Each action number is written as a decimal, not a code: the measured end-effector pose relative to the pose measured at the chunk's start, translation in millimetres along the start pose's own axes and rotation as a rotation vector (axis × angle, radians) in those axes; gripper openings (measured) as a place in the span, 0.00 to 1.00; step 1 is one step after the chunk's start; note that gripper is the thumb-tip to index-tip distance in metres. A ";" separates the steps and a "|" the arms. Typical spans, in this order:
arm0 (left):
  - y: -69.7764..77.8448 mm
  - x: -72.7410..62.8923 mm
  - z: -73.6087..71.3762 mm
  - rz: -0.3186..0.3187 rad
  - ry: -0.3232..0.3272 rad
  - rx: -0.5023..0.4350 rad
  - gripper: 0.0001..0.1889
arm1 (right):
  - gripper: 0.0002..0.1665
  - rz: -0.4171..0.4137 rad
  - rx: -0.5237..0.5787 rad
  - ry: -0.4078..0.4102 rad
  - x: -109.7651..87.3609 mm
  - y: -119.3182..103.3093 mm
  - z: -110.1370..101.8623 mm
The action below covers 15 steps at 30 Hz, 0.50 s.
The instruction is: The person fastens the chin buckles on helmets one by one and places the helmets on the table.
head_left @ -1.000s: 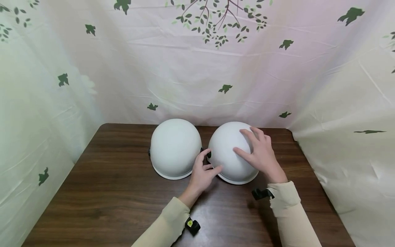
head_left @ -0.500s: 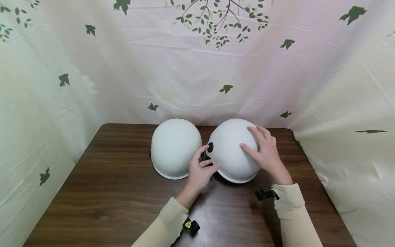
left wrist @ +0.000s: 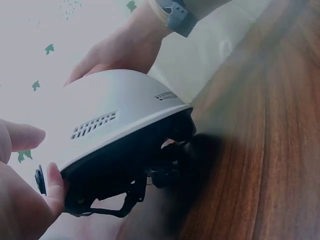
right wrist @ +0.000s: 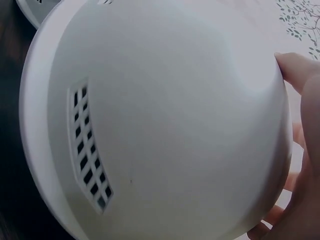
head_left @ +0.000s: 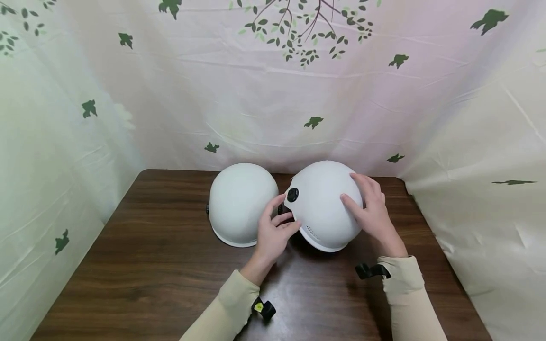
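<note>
Two white helmets stand dome up, side by side. The right helmet (head_left: pixel 324 203) is tilted, its left edge raised, with a round black knob (head_left: pixel 292 194) at that end. My left hand (head_left: pixel 272 237) holds this raised edge, with one finger under the rim near the knob in the left wrist view. Over the right side of the dome, my right hand (head_left: pixel 370 210) grips with its fingers bent round the shell. Black inner straps (left wrist: pixel 117 202) show beneath the rim, beside a vent grille (left wrist: pixel 95 124). The left helmet (head_left: pixel 241 203) sits flat, close to my left hand.
The helmets stand toward the back of a dark brown wooden table (head_left: pixel 149 265). Behind it and at both sides hangs a pale curtain (head_left: pixel 256 94) printed with leaves and birds. Each sleeve cuff carries a small black wrist camera (head_left: pixel 264 309).
The right helmet has tipped further to the right, its left edge and knob rising and its vent coming into view. My right hand has shifted right with it; the left helmet has stayed put.
</note>
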<state>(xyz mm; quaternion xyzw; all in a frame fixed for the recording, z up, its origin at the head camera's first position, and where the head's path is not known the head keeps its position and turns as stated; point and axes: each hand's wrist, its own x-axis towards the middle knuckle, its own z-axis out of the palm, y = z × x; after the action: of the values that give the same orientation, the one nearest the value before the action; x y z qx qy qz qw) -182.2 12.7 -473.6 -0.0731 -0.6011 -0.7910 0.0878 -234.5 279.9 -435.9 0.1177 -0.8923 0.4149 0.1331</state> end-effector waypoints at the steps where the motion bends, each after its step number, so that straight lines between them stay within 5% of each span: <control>1: 0.5 0.6 0.4 0.010 -0.001 -0.007 0.41 | 0.38 0.002 0.014 0.000 -0.2 -0.2 -0.6; 15: 8.1 7.5 7.7 0.066 -0.014 -0.029 0.40 | 0.38 -0.009 0.171 -0.010 0.2 6.6 -5.1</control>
<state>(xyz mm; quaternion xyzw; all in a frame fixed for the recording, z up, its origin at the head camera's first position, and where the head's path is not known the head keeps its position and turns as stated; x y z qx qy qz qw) -187.6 17.6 -462.3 -0.0995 -0.5874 -0.7958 0.1085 -236.1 288.0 -437.3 0.1346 -0.8537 0.4886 0.1201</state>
